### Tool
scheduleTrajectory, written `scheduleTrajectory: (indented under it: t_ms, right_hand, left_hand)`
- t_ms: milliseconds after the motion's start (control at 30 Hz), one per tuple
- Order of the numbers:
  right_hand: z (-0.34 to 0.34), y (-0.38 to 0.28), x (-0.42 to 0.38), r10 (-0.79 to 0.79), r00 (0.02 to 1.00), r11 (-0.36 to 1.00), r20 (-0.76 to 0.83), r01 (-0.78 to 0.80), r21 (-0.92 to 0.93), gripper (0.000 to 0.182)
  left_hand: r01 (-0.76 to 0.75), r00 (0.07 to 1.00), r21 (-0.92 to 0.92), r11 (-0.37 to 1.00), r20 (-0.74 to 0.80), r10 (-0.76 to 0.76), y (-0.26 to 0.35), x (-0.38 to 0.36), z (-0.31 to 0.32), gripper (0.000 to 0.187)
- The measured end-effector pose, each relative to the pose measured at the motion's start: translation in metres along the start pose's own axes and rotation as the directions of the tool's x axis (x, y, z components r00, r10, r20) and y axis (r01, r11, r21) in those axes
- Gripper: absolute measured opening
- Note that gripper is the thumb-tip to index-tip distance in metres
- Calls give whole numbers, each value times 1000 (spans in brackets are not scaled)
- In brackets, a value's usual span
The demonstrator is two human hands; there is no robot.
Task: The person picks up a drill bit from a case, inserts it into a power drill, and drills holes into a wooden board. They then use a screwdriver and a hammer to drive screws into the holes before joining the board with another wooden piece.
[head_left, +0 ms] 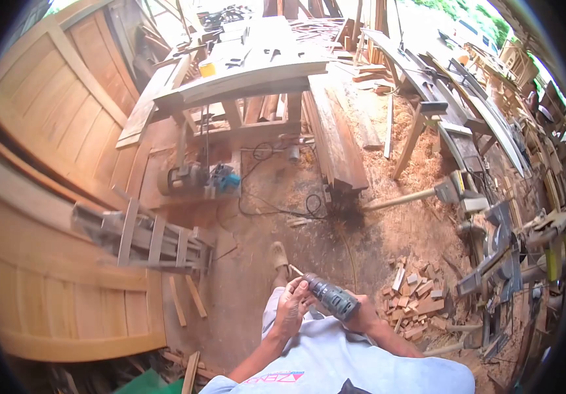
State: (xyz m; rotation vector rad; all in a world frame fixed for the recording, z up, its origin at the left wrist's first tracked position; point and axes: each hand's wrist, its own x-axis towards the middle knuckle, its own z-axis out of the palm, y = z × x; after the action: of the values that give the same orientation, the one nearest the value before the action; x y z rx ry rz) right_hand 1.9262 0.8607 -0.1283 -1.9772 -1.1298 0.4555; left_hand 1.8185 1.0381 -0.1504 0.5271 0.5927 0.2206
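A dark grey-green power drill is held in front of my body, its nose tilted toward the upper left. A thin pale bit sticks out of its front end. My right hand is wrapped around the grip at the rear of the drill, which hides most of the fingers. At the front, the bent fingers of my left hand close on the chuck end, near the base of the bit. Both hands are close to my light blue shirt, above my lap.
A workbench stands ahead, with a yellow object on it. Wooden door panels lean at left beside a slatted wooden stack. Power tools and cords lie on the floor. Wood offcuts and a long-handled hammer-like tool are right.
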Motion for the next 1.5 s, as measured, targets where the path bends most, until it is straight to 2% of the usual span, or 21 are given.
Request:
scheduleTrajectory:
  t_ms: [100,167,200,300,400,433,467,567,667,767,833,867,967,1067,1200,1233,1300,1333,1367,1433,1500]
  right_hand:
    - [-25,27,80,-13,998,996,-63,7,-91,34]
    - [-48,28,127,323,945,944,-45,-325,-53,28]
    - [-47,57,146,159,979,974,-129,-177,-142,27]
    - [-71,57,202,204,924,954,-322,-261,-144,31]
    - [-89,56,240,388,880,920,-274,-389,55,35]
    - [-94,62,258,337,894,936,-295,-352,3,32]
    - [-87,76,268,463,827,886,-320,-414,211,27]
    - [-98,87,325,470,797,879,-378,-461,120,27]
    - [-118,121,381,546,776,837,-316,-492,239,28]
    - [-134,172,457,512,804,853,-302,-434,291,27]
    - [-153,206,508,386,851,921,-357,-330,208,23]
    - [-168,208,543,223,889,973,-401,-225,42,20]
    - [-201,194,612,279,899,957,-337,-291,17,15]
    - [-219,205,650,154,925,966,-346,-215,-144,19]
    - [-247,186,697,167,906,974,-389,-213,-77,23]
    - [-248,186,704,196,898,969,-393,-240,-65,23]
    - [-250,187,717,493,784,863,-378,-385,328,27]
    - [-250,193,721,579,739,783,-343,-388,487,27]
    - [-249,195,725,587,727,779,-357,-388,492,27]
    - [-246,192,734,518,716,804,-467,-222,551,22]
    - [-260,171,744,510,728,838,-458,-302,453,25]
  left_hand:
    - [-21,999,179,984,-39,28,53,84,1,42]
    - [0,1000,316,949,21,-7,95,147,0,40]
    - [4,1000,359,933,-10,-1,123,174,15,36]
    - [-56,994,497,866,106,4,185,272,41,33]
    - [-223,957,602,767,286,54,256,345,89,30]
    - [-287,934,606,742,350,76,274,372,106,28]
    - [-317,922,604,731,376,89,291,394,122,27]
    - [-361,914,631,687,387,124,324,458,150,20]
    - [-374,914,617,692,371,163,354,534,166,17]
    - [-569,800,691,446,340,494,406,633,200,17]
    - [-502,759,834,230,296,580,450,706,231,20]
    - [-428,771,896,115,296,564,471,754,244,21]
    - [-146,808,949,-280,278,519,498,912,220,24]
    - [12,911,940,-341,130,391,498,986,206,27]
    - [62,914,908,-414,115,389,495,1013,209,35]
    - [51,968,921,-385,50,247,504,1020,208,35]
    - [41,996,933,-358,-12,83,516,1036,197,35]
    - [91,996,990,103,-88,-34,517,1043,184,29]
    - [180,979,832,525,-102,-174,517,1052,174,23]
    - [195,966,480,855,57,-252,527,1002,213,15]
    - [122,932,283,951,297,-208,524,943,252,14]
